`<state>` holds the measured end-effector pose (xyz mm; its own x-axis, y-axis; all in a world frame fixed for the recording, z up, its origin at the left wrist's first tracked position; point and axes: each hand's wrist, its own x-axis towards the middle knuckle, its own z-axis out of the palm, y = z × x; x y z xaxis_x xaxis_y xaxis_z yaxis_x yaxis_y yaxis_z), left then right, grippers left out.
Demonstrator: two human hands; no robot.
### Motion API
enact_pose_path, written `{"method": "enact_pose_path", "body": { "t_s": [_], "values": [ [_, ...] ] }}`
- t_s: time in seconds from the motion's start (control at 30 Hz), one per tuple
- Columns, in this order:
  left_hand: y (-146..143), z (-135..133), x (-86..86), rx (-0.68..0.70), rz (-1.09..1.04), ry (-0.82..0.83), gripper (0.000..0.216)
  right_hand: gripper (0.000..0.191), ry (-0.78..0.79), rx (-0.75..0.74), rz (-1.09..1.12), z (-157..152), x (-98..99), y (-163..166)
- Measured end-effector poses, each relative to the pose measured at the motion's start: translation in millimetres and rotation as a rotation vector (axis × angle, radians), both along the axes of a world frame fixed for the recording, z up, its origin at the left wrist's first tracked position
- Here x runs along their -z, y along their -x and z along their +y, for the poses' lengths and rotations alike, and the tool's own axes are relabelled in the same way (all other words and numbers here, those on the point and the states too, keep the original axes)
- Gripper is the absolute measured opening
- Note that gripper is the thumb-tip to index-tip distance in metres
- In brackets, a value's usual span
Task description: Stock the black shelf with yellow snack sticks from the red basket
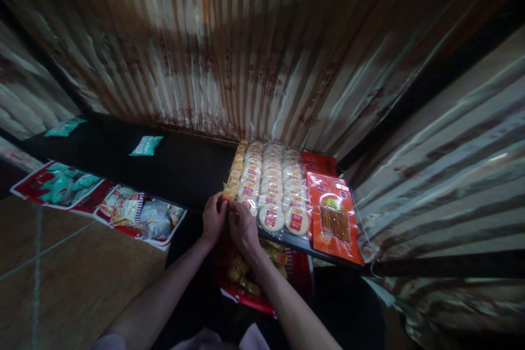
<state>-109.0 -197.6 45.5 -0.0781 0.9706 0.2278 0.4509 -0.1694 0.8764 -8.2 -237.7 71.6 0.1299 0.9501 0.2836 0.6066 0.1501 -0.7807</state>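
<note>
At the front edge of the black shelf (180, 161), my left hand (214, 219) and my right hand (244, 227) are close together. Their fingers are bent around a small yellow snack packet (228, 192), which is partly covered by the fingertips. It sits at the near end of a narrow row of yellow snack packets (237, 164). Just right of that row stand rows of round, clear-wrapped crackers (272, 191) with red-and-white labels. Beneath my right forearm is a red bag (262, 303) holding several gold-yellow packets (281, 257).
Flat orange snack pouches (334, 213) lie at the shelf's right end. Two teal packets, one nearer (146, 145) and one farther (65, 127), rest on its left half. Below, red-edged bags hold teal packets (61, 188) and white packets (131, 208). Striped plastic sheeting (246, 65) hangs behind.
</note>
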Motion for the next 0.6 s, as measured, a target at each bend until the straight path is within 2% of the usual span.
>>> {"method": "enact_pose_path", "body": {
  "t_s": [0.2, 0.37, 0.6],
  "values": [
    [-1, 3, 9.5, -0.009, 0.053, -0.033, 0.027, 0.028, 0.029, -0.009, -0.039, 0, -7.7, -1],
    [-2, 4, 13.4, 0.003, 0.096, -0.082, 0.026, 0.028, 0.0, 0.026, -0.075, 0, -2.3, -3],
    [-2, 2, 15.0, 0.001, 0.092, -0.125, 0.023, 0.033, -0.012, -0.022, -0.119, 2, 3.6, -9]
  ]
}}
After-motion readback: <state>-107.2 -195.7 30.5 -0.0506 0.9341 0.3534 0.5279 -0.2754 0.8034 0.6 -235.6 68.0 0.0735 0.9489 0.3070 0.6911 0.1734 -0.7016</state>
